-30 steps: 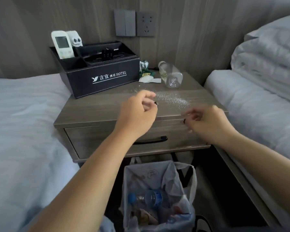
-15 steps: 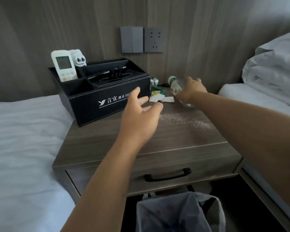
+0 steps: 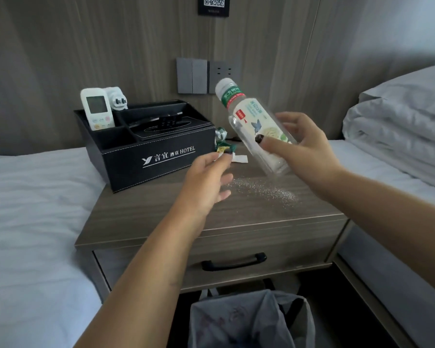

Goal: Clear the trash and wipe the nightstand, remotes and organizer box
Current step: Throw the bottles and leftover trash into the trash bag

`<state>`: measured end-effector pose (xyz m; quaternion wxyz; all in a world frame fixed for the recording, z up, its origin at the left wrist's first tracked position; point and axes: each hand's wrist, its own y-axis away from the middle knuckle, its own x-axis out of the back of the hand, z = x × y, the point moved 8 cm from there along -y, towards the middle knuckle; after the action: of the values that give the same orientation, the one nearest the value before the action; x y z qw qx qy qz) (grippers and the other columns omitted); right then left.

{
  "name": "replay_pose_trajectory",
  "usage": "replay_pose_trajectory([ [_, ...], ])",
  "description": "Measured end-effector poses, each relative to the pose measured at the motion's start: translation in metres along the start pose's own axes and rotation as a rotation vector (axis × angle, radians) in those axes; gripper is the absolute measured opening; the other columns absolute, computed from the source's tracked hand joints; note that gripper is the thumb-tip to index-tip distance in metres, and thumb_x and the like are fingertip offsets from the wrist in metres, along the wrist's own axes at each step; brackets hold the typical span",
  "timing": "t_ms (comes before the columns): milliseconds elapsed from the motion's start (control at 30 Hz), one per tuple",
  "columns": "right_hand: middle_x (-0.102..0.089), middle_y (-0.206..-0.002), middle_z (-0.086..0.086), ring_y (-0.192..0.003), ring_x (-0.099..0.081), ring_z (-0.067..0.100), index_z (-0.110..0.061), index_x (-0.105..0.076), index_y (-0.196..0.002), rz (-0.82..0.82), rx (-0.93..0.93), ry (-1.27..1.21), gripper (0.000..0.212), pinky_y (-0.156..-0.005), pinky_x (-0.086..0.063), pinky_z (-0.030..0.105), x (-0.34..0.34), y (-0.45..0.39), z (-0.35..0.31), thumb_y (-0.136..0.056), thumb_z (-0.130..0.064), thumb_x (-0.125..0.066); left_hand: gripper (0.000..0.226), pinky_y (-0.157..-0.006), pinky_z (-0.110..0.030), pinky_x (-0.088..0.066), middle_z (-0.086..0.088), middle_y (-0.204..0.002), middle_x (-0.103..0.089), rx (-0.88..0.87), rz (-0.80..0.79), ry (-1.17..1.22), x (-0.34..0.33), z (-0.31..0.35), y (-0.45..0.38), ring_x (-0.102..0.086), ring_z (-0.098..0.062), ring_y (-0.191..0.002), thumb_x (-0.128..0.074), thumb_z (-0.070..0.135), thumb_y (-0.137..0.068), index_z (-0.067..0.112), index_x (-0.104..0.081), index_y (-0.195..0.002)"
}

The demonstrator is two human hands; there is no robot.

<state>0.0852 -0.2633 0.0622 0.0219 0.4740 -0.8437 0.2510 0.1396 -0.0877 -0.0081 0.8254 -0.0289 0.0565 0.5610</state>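
Clear plastic bottle [image 3: 255, 126], white cap, green/white label: off the bench, tilted, cap up-left. Green-yellow wrapper [image 3: 224, 148] and white paper scrap [image 3: 239, 159] lie on the wood-grain nightstand [image 3: 161, 217], right of the black organizer box [image 3: 146, 144] printed "HOTEL". White remote [image 3: 97, 109] stands upright in its rear-left compartment, black remote [image 3: 158, 118] lies across the middle. White grains [image 3: 264, 190] scattered centre-right.

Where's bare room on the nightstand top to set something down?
Free: the front-left strip of the nightstand, bordered by the organizer box, front edge and white grains. Crowded: back middle, with wrappers beside the box.
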Motion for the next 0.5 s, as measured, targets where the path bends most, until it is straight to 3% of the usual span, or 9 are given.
replay_pose_trajectory([
  [167, -0.058, -0.122, -0.012, -0.107, -0.062, 0.004, -0.032, -0.052, -0.125, -0.221, 0.046, 0.043, 0.065, -0.084, -0.058, 0.032, -0.019, 0.024, -0.011, -0.068, -0.033, -0.083, 0.054, -0.102, -0.050, -0.046, -0.008, -0.125, -0.065, 0.030, -0.142, 0.282, -0.009, 0.001, 0.003, -0.062, -0.022, -0.116, -0.067, 0.048, -0.074, 0.016, -0.061, -0.117],
  [267, -0.055, -0.126, -0.013, -0.107, -0.064, 0.009, -0.032, -0.050, -0.127, -0.358, 0.088, 0.093, 0.073, -0.086, -0.057, 0.035, -0.037, 0.035, -0.015, -0.063, -0.038, -0.085, 0.055, -0.100, -0.047, -0.046, -0.011, -0.115, -0.070, -0.044, -0.087, 0.292, -0.003, 0.006, 0.001, -0.064, -0.029, -0.111, -0.073, 0.041, -0.077, 0.004, -0.059, -0.114],
  [333, -0.056, -0.127, -0.008, -0.104, -0.066, 0.010, -0.028, -0.049, -0.128, -0.418, 0.071, 0.020, 0.072, -0.082, -0.057, 0.031, -0.044, 0.031, -0.014, -0.066, -0.039, -0.083, 0.058, -0.098, -0.049, -0.051, -0.015, -0.115, -0.071, -0.082, -0.006, 0.294, 0.008, 0.007, -0.002, -0.065, -0.033, -0.112, -0.075, 0.037, -0.078, 0.001, -0.056, -0.119],
  [400, -0.059, -0.124, -0.006, -0.103, -0.066, 0.007, -0.024, -0.051, -0.128, -0.378, 0.025, -0.038, 0.059, -0.078, -0.056, 0.024, -0.044, 0.010, -0.005, -0.075, -0.034, -0.073, 0.056, -0.093, -0.051, -0.054, -0.013, -0.113, -0.071, -0.102, 0.073, 0.289, 0.022, 0.010, -0.006, -0.068, -0.029, -0.108, -0.074, 0.038, -0.077, 0.007, -0.056, -0.121],
  [500, -0.065, -0.117, -0.002, -0.097, -0.066, 0.010, -0.019, -0.057, -0.122, -0.188, -0.034, 0.061, 0.035, -0.085, -0.053, 0.028, -0.044, -0.048, 0.023, -0.090, -0.030, -0.066, 0.055, -0.091, -0.048, -0.056, -0.002, -0.108, -0.073, -0.138, 0.174, 0.227, 0.041, 0.016, -0.009, -0.072, -0.015, -0.097, -0.075, 0.037, -0.082, 0.019, -0.053, -0.129],
])
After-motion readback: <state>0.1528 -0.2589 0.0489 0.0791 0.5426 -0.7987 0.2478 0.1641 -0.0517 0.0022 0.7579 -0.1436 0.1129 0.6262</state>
